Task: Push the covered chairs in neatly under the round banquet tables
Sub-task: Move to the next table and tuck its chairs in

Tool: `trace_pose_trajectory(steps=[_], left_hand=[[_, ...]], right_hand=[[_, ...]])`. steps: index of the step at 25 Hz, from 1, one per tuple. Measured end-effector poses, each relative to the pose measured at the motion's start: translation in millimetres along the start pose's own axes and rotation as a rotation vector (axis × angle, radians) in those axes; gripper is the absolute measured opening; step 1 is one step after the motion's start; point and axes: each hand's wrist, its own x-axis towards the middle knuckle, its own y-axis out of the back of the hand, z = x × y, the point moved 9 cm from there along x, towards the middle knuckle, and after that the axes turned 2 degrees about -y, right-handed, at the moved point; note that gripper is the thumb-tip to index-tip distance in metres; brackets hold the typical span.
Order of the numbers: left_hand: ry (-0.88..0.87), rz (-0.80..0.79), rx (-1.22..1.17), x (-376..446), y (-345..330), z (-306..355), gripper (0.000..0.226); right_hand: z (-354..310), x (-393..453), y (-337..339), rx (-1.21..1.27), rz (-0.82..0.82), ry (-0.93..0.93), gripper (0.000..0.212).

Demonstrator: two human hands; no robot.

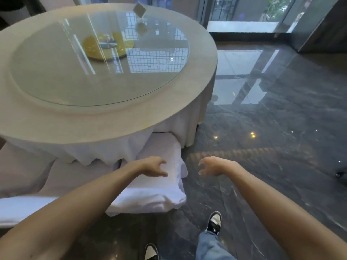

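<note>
A round banquet table (202, 59) with a white skirted cloth fills the upper left, a glass turntable (56, 76) on top. A white-covered chair (159, 194) stands at the table's near edge, its seat partly under the cloth. My left hand (154, 166) hovers over the chair's seat with fingers spread and curled, holding nothing. My right hand (212, 166) is in the air to the right of the chair, over the floor, fingers apart and empty. A second white-covered chair (22, 209) shows at the lower left, partly hidden by my left forearm.
Dark polished stone floor (272, 147) spreads to the right and front. Glass doors (244, 12) run along the back. A card holder (139, 10) and a yellow disc (93, 47) sit on the table. My feet (214, 222) stand just behind the chair.
</note>
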Motion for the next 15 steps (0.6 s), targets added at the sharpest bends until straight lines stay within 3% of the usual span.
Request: trace_pose_trajectory(steps=[6, 10, 15], left_hand=[[0.078, 0.333, 0.145, 98, 78, 100, 0.081], [0.102, 0.506, 0.155, 157, 130, 182, 0.083], [0.086, 0.599, 0.139, 232, 183, 260, 0.083]], right_hand=[[132, 26, 102, -0.066, 0.193, 0.011, 0.05], [218, 31, 174, -0.095, 0.421, 0.008, 0.068], [311, 46, 239, -0.019, 0.65, -0.001, 0.076]])
